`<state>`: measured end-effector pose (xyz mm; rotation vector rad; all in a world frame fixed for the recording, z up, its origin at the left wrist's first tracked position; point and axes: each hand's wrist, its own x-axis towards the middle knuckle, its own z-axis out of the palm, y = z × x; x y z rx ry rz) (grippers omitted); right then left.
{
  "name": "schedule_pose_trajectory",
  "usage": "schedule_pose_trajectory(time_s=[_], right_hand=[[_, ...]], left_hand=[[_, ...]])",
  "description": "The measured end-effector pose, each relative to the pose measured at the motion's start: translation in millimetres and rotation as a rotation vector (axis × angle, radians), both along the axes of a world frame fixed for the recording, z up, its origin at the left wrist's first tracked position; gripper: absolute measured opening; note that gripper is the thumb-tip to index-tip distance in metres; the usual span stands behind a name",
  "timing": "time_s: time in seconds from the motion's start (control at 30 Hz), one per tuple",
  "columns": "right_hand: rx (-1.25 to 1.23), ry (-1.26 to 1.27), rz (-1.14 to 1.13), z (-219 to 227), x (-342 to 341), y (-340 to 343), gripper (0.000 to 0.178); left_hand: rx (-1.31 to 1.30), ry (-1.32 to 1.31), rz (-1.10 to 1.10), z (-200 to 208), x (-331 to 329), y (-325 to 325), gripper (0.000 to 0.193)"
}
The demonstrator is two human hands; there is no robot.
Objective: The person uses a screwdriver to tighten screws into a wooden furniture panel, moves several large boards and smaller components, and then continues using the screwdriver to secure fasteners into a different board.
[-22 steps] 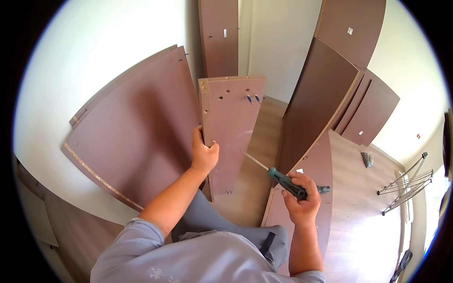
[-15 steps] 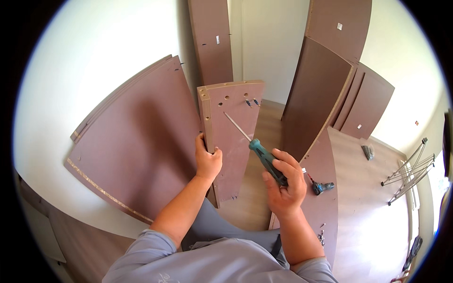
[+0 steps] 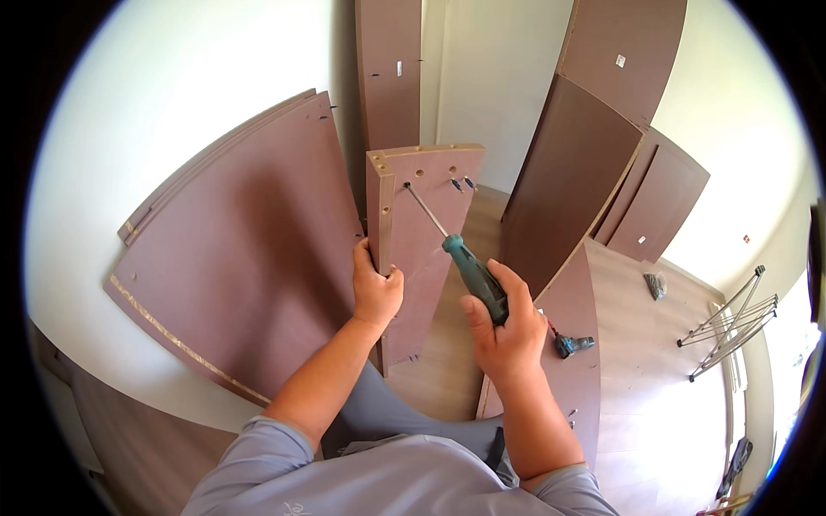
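Note:
A narrow brown furniture panel (image 3: 423, 249) stands upright in front of me, with drilled holes near its top and two dark connector pins (image 3: 463, 184) sticking out of its face. My left hand (image 3: 378, 288) grips the panel's left edge, thumb on the near side and fingers behind. In my right hand (image 3: 508, 327) is a screwdriver (image 3: 475, 273) with a green and black handle. Its shaft slants up to the left, and the tip meets a hole at the panel's upper left. My right fingers wrap the end of the handle.
A wide panel (image 3: 232, 249) leans on the left wall. More panels (image 3: 568, 181) stand at the right. On a board lying on the floor (image 3: 564, 301) rests a cordless drill (image 3: 574, 346). Farther right are a small plastic bag (image 3: 656, 285) and a folding metal rack (image 3: 731, 322).
The screwdriver has moved up and left, and its tip has gone from below the hole into contact there. My left hand keeps its hold on the panel. The view has shifted slightly.

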<state>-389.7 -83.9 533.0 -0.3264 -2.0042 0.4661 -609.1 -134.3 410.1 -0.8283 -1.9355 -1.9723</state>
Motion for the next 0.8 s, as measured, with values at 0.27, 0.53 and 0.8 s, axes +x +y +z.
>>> schedule_pose_trajectory(time_s=[0.27, 0.53, 0.8], right_hand=[[-0.681, -0.051, 0.300, 27.2, 13.3, -2.4, 0.060], [0.221, -0.066, 0.085, 5.6, 7.7, -3.5, 0.053], [0.265, 0.012, 0.079, 5.3, 7.2, 2.2, 0.051]], left_hand=[[-0.029, 0.019, 0.014, -5.4, -1.9, 2.1, 0.046], [-0.053, 0.033, 0.008, -6.0, 1.2, 1.7, 0.052], [-0.016, 0.034, -0.011, -5.5, 8.6, 3.9, 0.050]])
